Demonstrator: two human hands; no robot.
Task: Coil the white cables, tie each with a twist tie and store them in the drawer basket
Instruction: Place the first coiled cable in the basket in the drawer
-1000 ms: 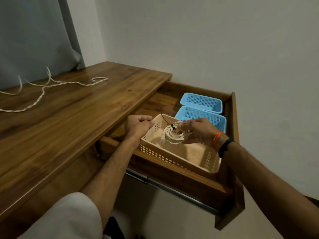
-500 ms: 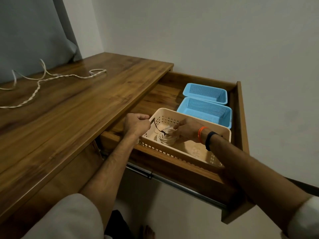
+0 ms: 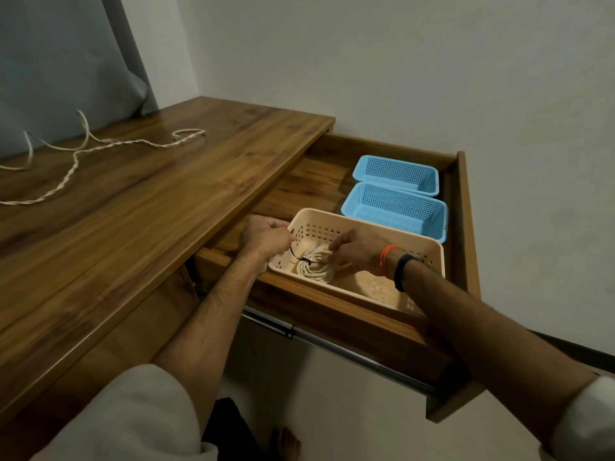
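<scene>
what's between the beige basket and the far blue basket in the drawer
In the head view, a second blue basket sits between the beige basket and the far blue basket; all three line up along the drawer.

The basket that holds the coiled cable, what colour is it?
Beige, or pale cream, basket; the head view shows it, the only view here.

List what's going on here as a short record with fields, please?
Setting: wooden desk with open drawer
Coiled cable: tied with black twist tie, lying in beige basket
Left hand: pinches the tie's end
Right hand: fingers on the coil
Loose cable: uncoiled on desk
Blue baskets: two, behind beige one
</scene>
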